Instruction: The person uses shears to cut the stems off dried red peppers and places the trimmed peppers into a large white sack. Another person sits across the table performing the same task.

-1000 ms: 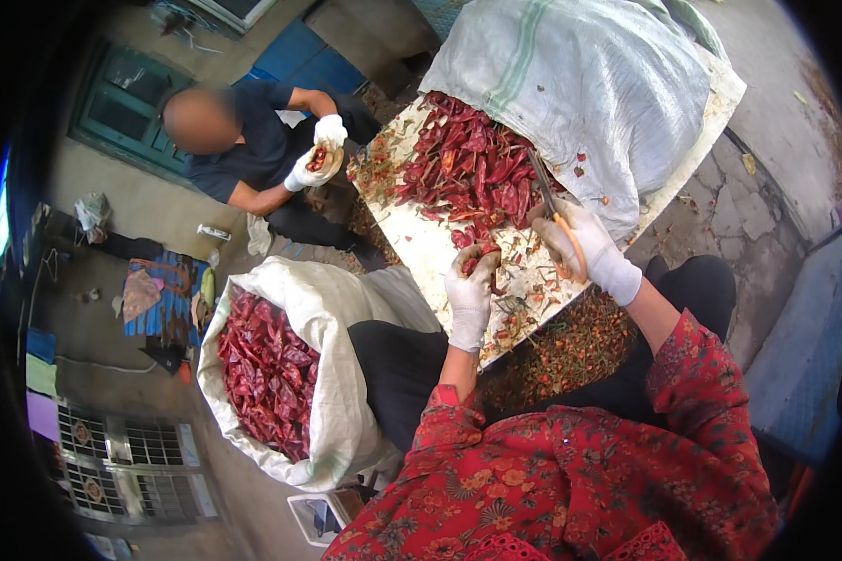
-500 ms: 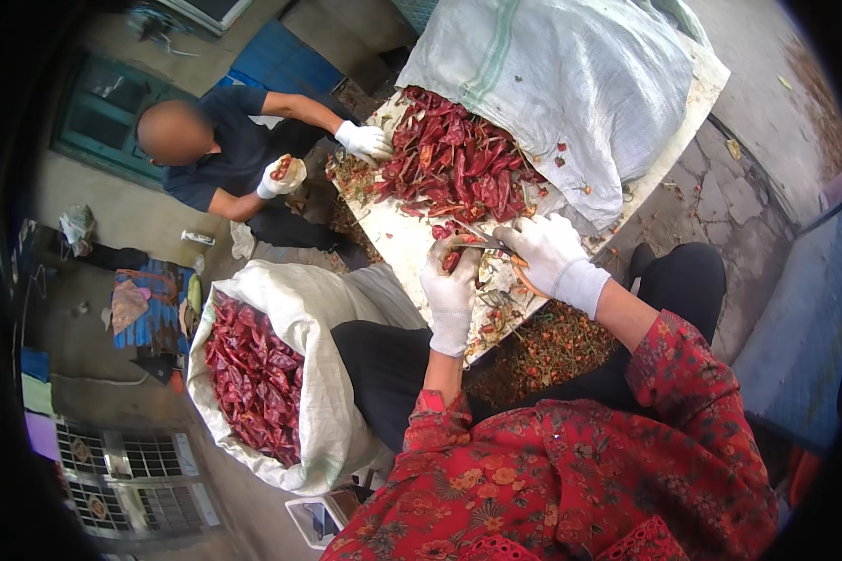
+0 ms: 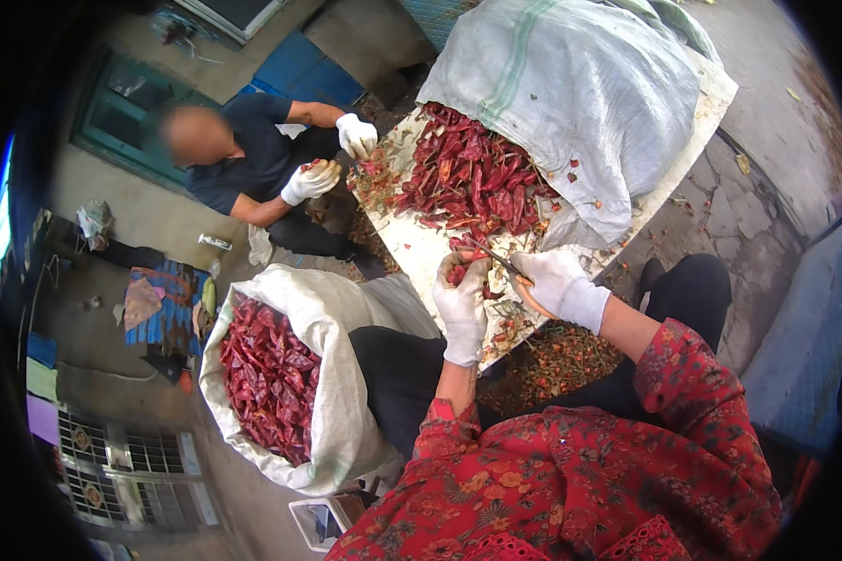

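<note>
My gloved left hand [image 3: 461,304] grips a dried red chili [image 3: 457,273] at the near side of a pale board [image 3: 407,248]. The scissors [image 3: 500,260] in my gloved right hand [image 3: 559,285] have orange handles, and their blades reach to the chili in my left hand. Beyond both hands a heap of dried red chilies [image 3: 468,168] spills from under a white woven sack [image 3: 571,93] on the board. Stem bits and scraps lie around my hands.
A co-worker [image 3: 234,159] in dark clothes and white gloves handles chilies at the board's far left. An open sack [image 3: 355,411] full of chilies stands left of my leg, a white plastic bin [image 3: 311,522] near it. Scraps [image 3: 552,365] cover the ground below the board.
My right hand has moved down and left, bringing the scissors from the heap's edge to my left hand. The co-worker's hand reached toward the heap and has drawn back slightly.
</note>
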{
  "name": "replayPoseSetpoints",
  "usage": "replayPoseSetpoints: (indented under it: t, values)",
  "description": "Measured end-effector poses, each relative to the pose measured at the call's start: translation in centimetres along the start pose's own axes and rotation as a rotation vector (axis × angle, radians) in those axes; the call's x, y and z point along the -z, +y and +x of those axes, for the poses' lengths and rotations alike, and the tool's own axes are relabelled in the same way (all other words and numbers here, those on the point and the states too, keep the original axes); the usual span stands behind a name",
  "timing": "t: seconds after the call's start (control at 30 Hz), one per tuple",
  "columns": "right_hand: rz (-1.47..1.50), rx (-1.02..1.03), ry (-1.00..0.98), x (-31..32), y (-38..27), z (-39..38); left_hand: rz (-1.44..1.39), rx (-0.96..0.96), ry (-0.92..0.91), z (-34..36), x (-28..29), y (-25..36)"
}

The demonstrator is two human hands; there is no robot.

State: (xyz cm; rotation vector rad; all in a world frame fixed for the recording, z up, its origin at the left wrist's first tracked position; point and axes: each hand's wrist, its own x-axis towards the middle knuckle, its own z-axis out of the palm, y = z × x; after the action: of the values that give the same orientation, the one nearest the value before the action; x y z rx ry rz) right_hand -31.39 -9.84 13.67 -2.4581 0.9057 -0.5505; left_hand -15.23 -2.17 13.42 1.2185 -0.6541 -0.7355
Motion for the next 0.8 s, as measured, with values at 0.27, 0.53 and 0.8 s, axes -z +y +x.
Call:
replayPoseSetpoints:
  t: [0.27, 0.53, 0.8]
  values:
    - [0.620, -0.405, 0.157, 1.5, 2.3, 1.7, 0.712, -0.780, 0.333, 0.3, 9.4, 13.4]
    - [1.283, -0.378, 0.278, 2.4, 3.2, 0.9, 2.101, -0.269, 0.847, -0.5, 18.5, 20.7]
    - [1.234, -0.420, 0.226, -0.1, 4.5, 2.1, 1.264, -0.139, 0.044, 10.7, 9.6, -2.7]
